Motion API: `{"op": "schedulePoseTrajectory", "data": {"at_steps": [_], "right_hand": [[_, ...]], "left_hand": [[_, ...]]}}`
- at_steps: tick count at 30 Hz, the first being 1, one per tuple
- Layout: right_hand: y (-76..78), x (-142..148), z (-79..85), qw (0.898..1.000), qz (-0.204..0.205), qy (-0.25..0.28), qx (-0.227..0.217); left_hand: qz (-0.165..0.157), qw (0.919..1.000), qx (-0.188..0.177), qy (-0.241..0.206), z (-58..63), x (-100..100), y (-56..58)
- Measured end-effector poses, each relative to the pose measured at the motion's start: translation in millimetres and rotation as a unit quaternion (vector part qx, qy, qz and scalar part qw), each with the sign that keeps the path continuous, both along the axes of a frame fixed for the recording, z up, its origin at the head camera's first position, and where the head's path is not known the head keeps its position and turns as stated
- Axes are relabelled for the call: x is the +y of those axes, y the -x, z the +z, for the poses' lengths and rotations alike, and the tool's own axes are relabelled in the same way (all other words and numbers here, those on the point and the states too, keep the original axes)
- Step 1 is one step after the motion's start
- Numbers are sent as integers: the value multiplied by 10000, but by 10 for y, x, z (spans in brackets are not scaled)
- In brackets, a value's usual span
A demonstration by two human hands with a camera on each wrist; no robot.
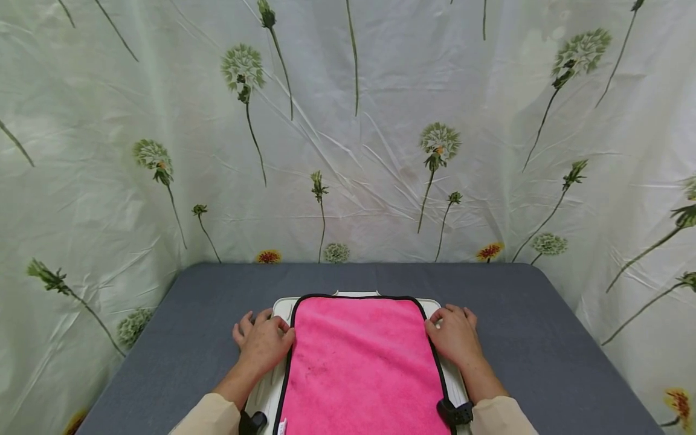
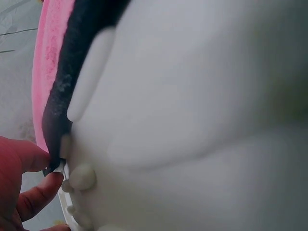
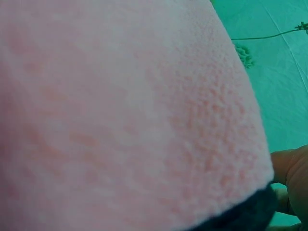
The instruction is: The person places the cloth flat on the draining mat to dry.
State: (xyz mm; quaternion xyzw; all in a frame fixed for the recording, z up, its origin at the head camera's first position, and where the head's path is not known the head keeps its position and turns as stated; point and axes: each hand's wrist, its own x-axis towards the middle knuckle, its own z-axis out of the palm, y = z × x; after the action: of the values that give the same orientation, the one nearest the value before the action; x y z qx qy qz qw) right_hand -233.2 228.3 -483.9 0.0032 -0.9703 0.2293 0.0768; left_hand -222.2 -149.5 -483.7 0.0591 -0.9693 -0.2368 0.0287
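A pink plush towel (image 1: 364, 362) with black edging is spread over a white plastic board or tray (image 1: 429, 307), whose rim shows along the top and both sides. On the left, my left hand (image 1: 263, 339) pinches the towel's black border between thumb and forefinger. The left wrist view shows those fingertips (image 2: 43, 192) at the edging, beside the white plastic with its small rounded knobs. My right hand (image 1: 454, 333) pinches the opposite border at about the same height. In the right wrist view the towel (image 3: 144, 115) fills most of the frame, and its dark edge partly hides the fingers.
A grey-covered table (image 1: 522, 350) lies beneath and extends to both sides and behind the white plastic. Behind it hangs a pale curtain (image 1: 370, 145) printed with dandelions. Black wrist straps (image 1: 455, 413) sit close beside the towel's sides. A small white label (image 1: 282, 426) shows at its lower left.
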Motion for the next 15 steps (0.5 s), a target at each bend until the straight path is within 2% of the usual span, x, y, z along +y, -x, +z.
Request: {"op": "schedulePoseTrajectory", "data": {"at_steps": [7, 15], "right_hand": [[131, -32, 2, 9999, 147, -31, -61], [266, -72, -13, 9997, 230, -46, -78]], "left_hand": [[29, 9999, 19, -97, 10, 3, 64], [-15, 9999, -92, -132, 42, -3, 230]]}}
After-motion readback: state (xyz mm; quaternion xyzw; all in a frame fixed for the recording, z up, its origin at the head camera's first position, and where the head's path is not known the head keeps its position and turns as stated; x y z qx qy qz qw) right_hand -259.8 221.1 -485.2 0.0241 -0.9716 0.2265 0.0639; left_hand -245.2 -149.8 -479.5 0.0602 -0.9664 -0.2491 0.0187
